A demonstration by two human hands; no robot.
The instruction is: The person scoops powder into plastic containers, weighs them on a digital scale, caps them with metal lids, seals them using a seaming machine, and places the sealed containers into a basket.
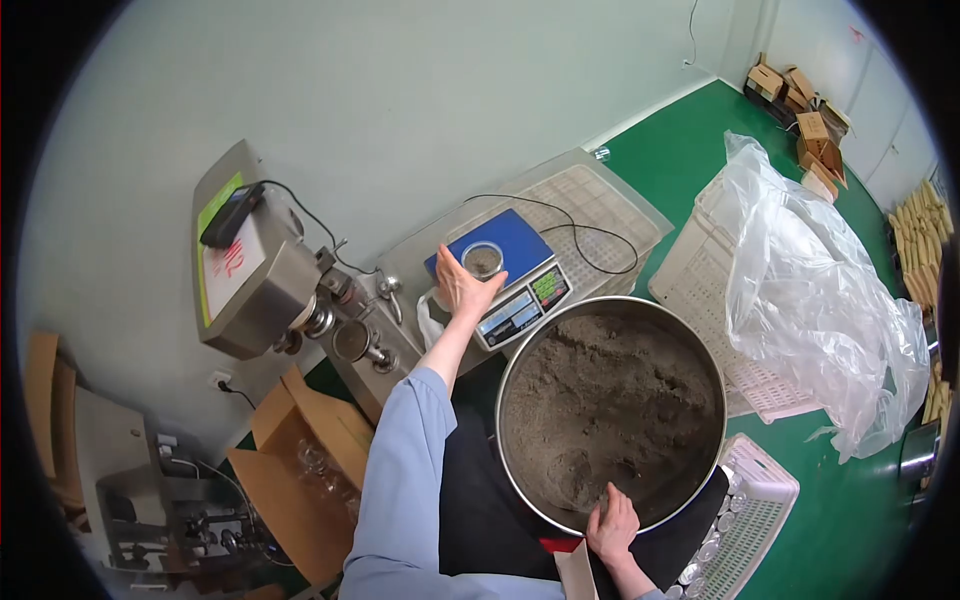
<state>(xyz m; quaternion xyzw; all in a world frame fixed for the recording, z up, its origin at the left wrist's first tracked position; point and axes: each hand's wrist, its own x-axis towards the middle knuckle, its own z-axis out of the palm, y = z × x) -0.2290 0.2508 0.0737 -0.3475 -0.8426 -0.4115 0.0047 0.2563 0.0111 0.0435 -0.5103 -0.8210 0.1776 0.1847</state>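
Left hand (462,287): spread, thumb and fingers flanking small round container (483,262) of grey-brown material near the middle of the blue platform (512,232); firm grip cannot be told. Placement presumably lets the scale (523,308) carry it level. Right hand (612,525): fingers loosely together at the near rim of large metal pot (722,395), any pinch unclear. Pot adjoins scale, likely for short reach to the loose material (600,400).

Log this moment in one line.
Left hand around clear cup on blue scale pan | right hand at near rim of steel pot | grey-brown powder in both
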